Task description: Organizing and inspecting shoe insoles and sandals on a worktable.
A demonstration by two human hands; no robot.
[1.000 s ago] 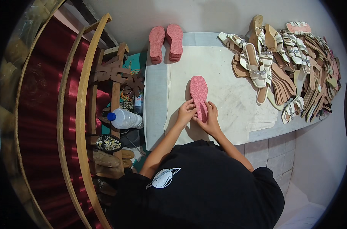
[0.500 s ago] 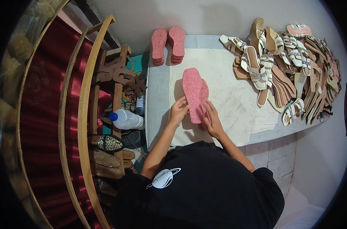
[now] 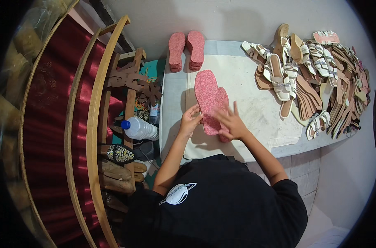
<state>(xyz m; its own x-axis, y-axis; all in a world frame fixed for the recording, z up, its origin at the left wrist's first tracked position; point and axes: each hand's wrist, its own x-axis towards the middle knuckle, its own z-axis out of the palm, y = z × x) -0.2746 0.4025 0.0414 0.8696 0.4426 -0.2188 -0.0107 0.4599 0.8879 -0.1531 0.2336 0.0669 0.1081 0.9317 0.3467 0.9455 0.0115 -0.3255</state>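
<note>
My left hand [image 3: 190,121] grips a pink speckled insole [image 3: 205,86] by its left edge, thumb on top, above the table. My right hand [image 3: 232,124] has its fingers spread over the lower part of this insole; whether they touch it is unclear. A second pink insole [image 3: 222,96] shows from beneath on the right, partly hidden by the first one and by my right hand. Beyond them, two stacks of the same pink insoles, a left stack [image 3: 176,46] and a right stack [image 3: 195,44], stand at the table's far left edge.
A pale cloth [image 3: 245,82] covers much of the grey table [image 3: 173,103]. White sandals [image 3: 281,82] and tan soles [image 3: 307,99] are heaped at the right. Left of the table are a wooden rack [image 3: 93,99], a blue-capped plastic bottle [image 3: 141,129] and a patterned shoe [image 3: 121,153].
My right hand has lifted from the insoles' right edge and spread its fingers over them. The upper insole has shifted slightly up and left, while my left hand keeps its grip.
</note>
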